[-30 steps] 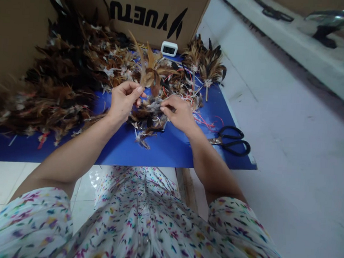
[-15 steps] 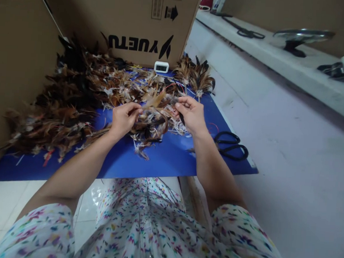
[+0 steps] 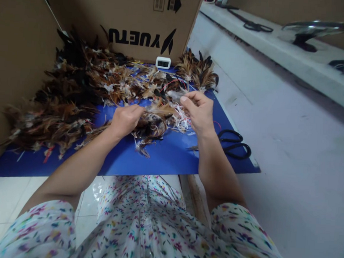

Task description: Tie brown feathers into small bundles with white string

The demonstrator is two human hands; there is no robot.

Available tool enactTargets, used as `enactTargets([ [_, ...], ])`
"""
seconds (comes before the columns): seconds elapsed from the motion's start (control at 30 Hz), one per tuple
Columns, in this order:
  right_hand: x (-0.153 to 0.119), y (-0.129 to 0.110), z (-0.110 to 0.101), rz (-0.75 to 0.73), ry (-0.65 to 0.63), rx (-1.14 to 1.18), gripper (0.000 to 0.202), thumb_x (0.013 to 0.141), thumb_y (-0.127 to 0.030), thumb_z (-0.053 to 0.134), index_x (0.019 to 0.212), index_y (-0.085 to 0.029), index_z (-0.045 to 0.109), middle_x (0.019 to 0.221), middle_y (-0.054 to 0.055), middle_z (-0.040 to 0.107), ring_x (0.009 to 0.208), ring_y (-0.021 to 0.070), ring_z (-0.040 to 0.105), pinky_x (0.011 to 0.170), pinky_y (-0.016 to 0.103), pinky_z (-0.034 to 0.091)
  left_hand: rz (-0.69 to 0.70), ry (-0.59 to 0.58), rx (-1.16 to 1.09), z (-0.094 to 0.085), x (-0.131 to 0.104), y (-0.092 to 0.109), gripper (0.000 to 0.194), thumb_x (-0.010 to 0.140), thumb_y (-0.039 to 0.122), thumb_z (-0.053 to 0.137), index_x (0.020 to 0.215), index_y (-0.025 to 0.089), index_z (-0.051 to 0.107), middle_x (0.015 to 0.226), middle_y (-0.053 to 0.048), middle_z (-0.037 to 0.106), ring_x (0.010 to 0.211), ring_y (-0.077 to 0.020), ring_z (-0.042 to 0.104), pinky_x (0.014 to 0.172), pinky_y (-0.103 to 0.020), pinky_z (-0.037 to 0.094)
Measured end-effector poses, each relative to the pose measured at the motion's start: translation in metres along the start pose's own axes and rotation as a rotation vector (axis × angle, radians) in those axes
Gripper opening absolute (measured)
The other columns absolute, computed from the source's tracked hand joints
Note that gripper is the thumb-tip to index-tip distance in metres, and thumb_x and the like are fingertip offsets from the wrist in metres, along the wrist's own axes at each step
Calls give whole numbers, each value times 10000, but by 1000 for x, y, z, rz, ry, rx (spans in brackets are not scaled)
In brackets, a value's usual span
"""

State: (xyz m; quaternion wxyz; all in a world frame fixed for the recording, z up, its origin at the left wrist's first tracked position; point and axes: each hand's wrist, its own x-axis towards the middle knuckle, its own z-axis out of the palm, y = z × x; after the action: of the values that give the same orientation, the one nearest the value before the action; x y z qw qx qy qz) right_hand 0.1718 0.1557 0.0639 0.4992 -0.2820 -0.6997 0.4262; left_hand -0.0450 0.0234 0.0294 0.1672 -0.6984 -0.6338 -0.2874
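Note:
Over the blue board [image 3: 169,160], my left hand [image 3: 127,119] is closed in a pinch on the base of a light brown feather [image 3: 163,110], whose tip points right. My right hand [image 3: 199,109] is closed too, its thumb and forefinger pinched on a tuft of grey feather fluff [image 3: 176,95]. Below and between the hands lie loose brown feathers [image 3: 152,129] and a tangle of white string [image 3: 182,121]. Black-handled scissors [image 3: 234,144] rest beside my right forearm, their blades partly hidden under it.
Heaps of brown and black feathers [image 3: 64,113] cover the board's left and back. Feather bunches [image 3: 201,72] lie at the back right, near a small white digital clock [image 3: 163,62]. A cardboard box [image 3: 132,16] stands behind. On the right, a ledge [image 3: 272,41] holds more scissors [image 3: 257,27].
My right hand has moved right, away from my left, with the grey fluff at its fingertips. The brown feather in my left hand now lies flatter. The view has shifted slightly.

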Motion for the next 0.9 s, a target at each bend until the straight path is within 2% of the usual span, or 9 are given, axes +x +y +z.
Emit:
enactTargets([
  [0.13,-11,-3,10,-73,-158,-147,120,737,-307,684,695,-201,650,677,-5,658,634,134,570,640,297,465,16,-21,83,-2,1,4,242,944,207,470,888,199,705,810,-84,721,723,-192,658,607,-283,466],
  [0.3,-21,-1,23,-85,-235,-261,88,732,-264,652,698,-186,675,700,7,705,650,139,595,676,302,466,65,-16,145,-1,0,7,249,951,220,472,895,200,714,798,-80,726,683,-188,648,581,-283,440],
  [0.6,-23,-1,28,-68,-232,-266,80,736,-250,643,686,-190,662,701,13,701,660,144,606,692,313,467,167,-9,291,-1,-2,8,268,970,182,448,950,189,716,807,-70,741,669,-190,670,540,-292,402],
  [0.9,-23,1,28,-75,-211,-245,87,732,-263,644,690,-190,665,705,10,706,662,143,605,706,317,479,146,-22,243,0,-2,8,267,971,188,457,951,182,724,804,-82,736,673,-192,662,551,-293,412],
])
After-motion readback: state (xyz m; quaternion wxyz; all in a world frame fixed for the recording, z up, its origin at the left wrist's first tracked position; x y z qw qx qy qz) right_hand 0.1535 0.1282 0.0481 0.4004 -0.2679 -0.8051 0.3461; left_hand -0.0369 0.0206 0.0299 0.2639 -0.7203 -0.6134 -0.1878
